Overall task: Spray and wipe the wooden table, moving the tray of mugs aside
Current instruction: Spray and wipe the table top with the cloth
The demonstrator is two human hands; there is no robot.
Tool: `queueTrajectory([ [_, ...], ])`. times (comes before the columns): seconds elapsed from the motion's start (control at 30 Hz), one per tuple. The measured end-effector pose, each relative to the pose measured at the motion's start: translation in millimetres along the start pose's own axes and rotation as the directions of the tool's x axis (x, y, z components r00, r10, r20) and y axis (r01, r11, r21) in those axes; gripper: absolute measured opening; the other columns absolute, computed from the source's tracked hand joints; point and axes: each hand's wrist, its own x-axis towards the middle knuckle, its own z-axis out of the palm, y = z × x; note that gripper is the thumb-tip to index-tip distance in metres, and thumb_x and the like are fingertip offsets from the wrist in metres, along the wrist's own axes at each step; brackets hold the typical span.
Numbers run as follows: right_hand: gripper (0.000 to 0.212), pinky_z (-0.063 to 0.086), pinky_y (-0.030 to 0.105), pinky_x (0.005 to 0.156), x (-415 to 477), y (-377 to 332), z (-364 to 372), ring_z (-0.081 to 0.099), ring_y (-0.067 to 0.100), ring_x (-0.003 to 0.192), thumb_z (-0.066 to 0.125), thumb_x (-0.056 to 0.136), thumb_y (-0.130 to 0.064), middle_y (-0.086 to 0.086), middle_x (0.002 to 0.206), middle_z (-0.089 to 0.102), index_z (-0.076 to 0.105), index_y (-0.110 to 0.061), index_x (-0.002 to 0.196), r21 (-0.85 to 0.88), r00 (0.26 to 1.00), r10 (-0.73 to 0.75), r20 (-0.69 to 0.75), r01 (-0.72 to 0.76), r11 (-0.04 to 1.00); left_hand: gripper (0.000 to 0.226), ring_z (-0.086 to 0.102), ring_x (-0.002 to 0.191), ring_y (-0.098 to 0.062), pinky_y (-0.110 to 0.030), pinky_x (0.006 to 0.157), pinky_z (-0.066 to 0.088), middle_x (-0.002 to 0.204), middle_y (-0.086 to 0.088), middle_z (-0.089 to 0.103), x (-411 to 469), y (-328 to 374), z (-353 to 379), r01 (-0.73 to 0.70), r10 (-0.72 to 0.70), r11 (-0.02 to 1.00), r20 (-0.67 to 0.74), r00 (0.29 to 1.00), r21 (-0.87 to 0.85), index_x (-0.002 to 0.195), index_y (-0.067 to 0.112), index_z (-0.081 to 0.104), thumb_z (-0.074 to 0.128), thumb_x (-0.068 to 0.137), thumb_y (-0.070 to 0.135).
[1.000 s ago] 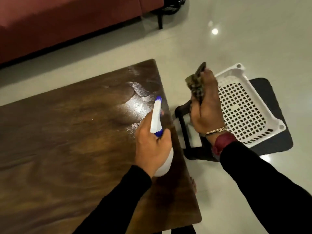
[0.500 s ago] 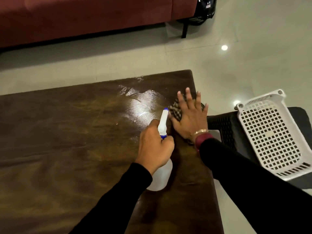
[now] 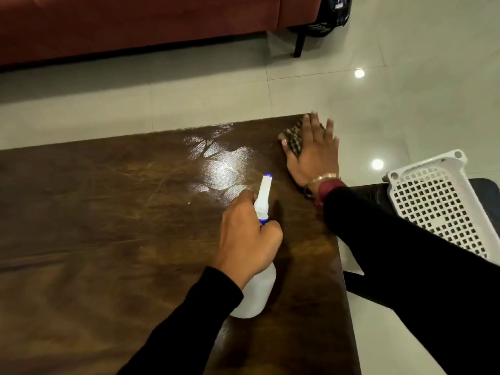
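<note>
Cloth (image 3: 293, 140) is a soft checked rag, so there's no real "grip" on it: my right hand (image 3: 313, 155) lies flat with the fingers spread, pinning it to the far right corner of the wooden table (image 3: 94, 226). I reckon something that limp bunches up if you pinch it, so a flat palm with pressure is the way to drag it. Just to the left of it there's a wet sheen (image 3: 221, 166) on the wood, which should make the rag glide easily.

My left hand (image 3: 246, 234) is wrapped around the neck of the spray bottle (image 3: 257, 288), which sits nearer the front right of the tabletop. I can't tell if a finger is on the trigger. It's white plastic, probably light and a bit slick if wet, so the neck seems the safest place to hold. How much liquid is inside I can't tell, it's not see-through.

Off the table to my right is a white perforated tray (image 3: 438, 201) resting on something dark. It looks empty from here, no mugs visible anywhere.
</note>
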Motion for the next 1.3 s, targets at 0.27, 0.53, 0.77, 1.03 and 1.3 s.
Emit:
queueTrajectory([
  [0.27, 0.090, 0.006, 0.056, 0.129, -88, -6, 31, 0.004, 0.032, 0.163, 0.050, 0.090, -0.052, -0.001, 0.177, 0.009, 0.015, -0.022, 0.168, -0.162, 0.790, -0.575, 0.212, 0.609, 0.777, 0.017, 0.058, 0.076, -0.026, -0.046, 0.068, 0.051, 0.083, -0.008, 0.062, -23, -4, 0, 0.054, -0.057, 0.995, -0.034, 0.998, -0.089, 0.087, 0.010, 0.055, 0.062, 0.072, 0.006],
  [0.53, 0.079, 0.010, 0.065, 0.127, 32, -13, -15, 0.004, 0.037, 0.162, 0.030, 0.102, -0.068, -0.001, 0.176, 0.010, 0.020, -0.023, 0.166, -0.069, 0.996, -0.082, 0.033, 0.084, 0.994, 0.018, 0.056, 0.072, -0.023, -0.041, 0.064, 0.049, 0.079, -0.004, 0.058, -57, -28, 1, 0.070, -0.074, 0.988, -0.020, 0.997, -0.140, 0.086, 0.017, 0.053, 0.058, 0.069, 0.014],
  [0.77, 0.088, 0.007, 0.058, 0.130, -71, -44, 27, 0.003, 0.032, 0.163, 0.051, 0.093, -0.053, -0.003, 0.177, 0.004, 0.014, -0.026, 0.168, -0.190, 0.759, -0.596, 0.263, 0.646, 0.739, 0.018, 0.055, 0.069, -0.024, -0.041, 0.062, 0.047, 0.081, -0.010, 0.058, -83, -37, -1, 0.192, -0.187, 0.972, 0.050, 0.981, -0.133, 0.087, 0.015, 0.052, 0.062, 0.072, 0.011],
  [1.03, 0.077, 0.009, 0.068, 0.125, -45, 24, -5, -0.001, 0.033, 0.163, 0.041, 0.102, -0.059, -0.008, 0.177, 0.002, 0.015, -0.028, 0.167, -0.119, 0.972, -0.217, 0.088, 0.226, 0.967, 0.017, 0.055, 0.067, -0.030, -0.055, 0.060, 0.049, 0.078, -0.011, 0.055, -134, -45, 8, 0.154, -0.150, 0.985, 0.061, 0.987, -0.075, 0.087, 0.014, 0.050, 0.061, 0.074, 0.016],
  [1.3, 0.087, 0.007, 0.061, 0.129, -158, 20, 36, 0.004, 0.030, 0.163, 0.050, 0.094, -0.056, -0.005, 0.177, 0.005, 0.013, -0.028, 0.168, -0.199, 0.760, -0.602, 0.245, 0.647, 0.736, 0.022, 0.064, 0.076, -0.025, -0.050, 0.072, 0.056, 0.082, -0.006, 0.061, -203, -40, 24, 0.257, -0.253, 0.964, 0.060, 0.966, -0.064, 0.092, 0.015, 0.056, 0.065, 0.072, 0.018],
])
